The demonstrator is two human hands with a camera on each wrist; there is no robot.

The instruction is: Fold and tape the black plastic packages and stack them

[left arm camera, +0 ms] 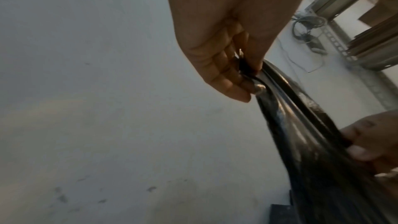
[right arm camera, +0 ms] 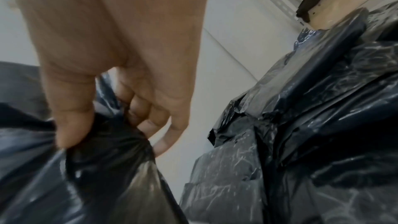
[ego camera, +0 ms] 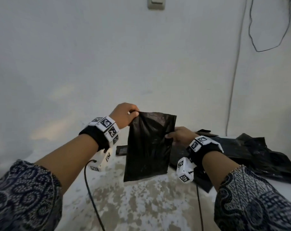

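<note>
A black plastic package (ego camera: 148, 147) hangs upright in the air above a worn white table (ego camera: 141, 205). My left hand (ego camera: 124, 115) pinches its top left corner between thumb and curled fingers. My right hand (ego camera: 179, 135) grips its right edge, lower down. In the left wrist view the left hand (left arm camera: 241, 74) pinches the gathered plastic (left arm camera: 301, 125). Seen from the right wrist, the right hand (right arm camera: 103, 122) has thumb and fingers bunching the black package (right arm camera: 96, 185).
A heap of crumpled black plastic packages (ego camera: 258, 157) lies on the table to the right, also (right arm camera: 312, 125). A small dark flat object (ego camera: 121, 150) lies behind the held package. Cables (ego camera: 91, 189) trail from my wrists. A white wall (ego camera: 141, 64) stands close behind.
</note>
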